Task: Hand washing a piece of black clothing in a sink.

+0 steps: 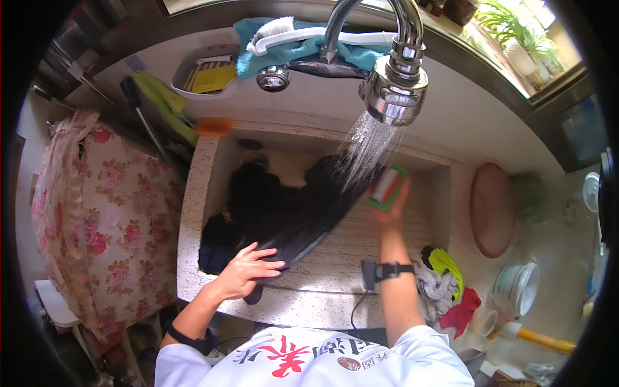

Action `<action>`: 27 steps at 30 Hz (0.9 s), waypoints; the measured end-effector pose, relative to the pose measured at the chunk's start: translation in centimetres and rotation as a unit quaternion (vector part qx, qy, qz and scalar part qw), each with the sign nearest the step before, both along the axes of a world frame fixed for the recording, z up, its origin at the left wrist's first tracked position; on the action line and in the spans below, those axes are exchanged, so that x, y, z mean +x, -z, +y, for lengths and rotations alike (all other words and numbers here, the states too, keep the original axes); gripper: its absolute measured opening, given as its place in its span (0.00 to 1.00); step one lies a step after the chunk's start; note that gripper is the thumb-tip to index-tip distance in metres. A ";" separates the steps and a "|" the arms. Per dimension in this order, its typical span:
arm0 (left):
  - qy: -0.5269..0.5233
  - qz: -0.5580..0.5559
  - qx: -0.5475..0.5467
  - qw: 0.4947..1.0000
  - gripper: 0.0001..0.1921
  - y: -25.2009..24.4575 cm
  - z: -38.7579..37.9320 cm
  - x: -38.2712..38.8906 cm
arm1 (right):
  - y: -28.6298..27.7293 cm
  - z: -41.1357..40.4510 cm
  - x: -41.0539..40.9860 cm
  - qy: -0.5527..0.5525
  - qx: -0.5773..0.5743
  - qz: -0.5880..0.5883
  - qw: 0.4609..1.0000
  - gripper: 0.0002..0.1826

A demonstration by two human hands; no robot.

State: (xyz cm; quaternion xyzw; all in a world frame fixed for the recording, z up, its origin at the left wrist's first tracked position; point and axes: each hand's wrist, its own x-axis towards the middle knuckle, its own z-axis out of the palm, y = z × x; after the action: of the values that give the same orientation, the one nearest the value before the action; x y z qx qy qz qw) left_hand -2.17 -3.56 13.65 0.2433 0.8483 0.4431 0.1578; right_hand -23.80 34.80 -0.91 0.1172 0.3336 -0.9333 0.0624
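My left hand lies on a wet black garment, fingers apart, at the front edge of a speckled stone sink. The cloth spreads from the sink's left side across to the ridged washboard slope. My right hand grips a green scrub brush, blurred, with white and red on it, at the garment's right edge. From the chrome faucet head, a spray of water falls onto the cloth.
An orange sponge rests on the sink's back-left corner. Behind the faucet lies a white long-handled brush on a teal cloth. Grey cloths and a red cloth lie at right, near a white tub. Floral fabric stands left.
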 end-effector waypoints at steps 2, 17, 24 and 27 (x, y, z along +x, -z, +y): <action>0.070 0.059 -0.054 0.994 0.28 1.6 2.4 -0.4 | -4.5 3.0 2.6 0.050 0.036 -0.014 0.998 0.34; -0.034 -0.001 -0.356 0.934 0.48 13.4 -0.6 2.7 | -0.1 -13.8 15.2 -0.316 0.641 0.381 0.586 0.19; 0.041 -0.010 -0.351 0.936 0.47 12.4 -2.9 1.3 | 12.5 -3.2 5.1 -0.224 0.767 0.118 0.590 0.24; 0.012 -0.036 -0.355 0.934 0.47 12.4 -4.3 3.8 | 13.9 3.3 0.4 -0.234 0.901 0.062 0.361 0.27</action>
State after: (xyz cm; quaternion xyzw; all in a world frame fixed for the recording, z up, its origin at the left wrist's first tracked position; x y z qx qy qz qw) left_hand 1.67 -7.84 1.20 0.1654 0.9410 0.1195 0.2699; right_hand -23.39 38.14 -14.82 -0.0372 0.9923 -0.0287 0.1148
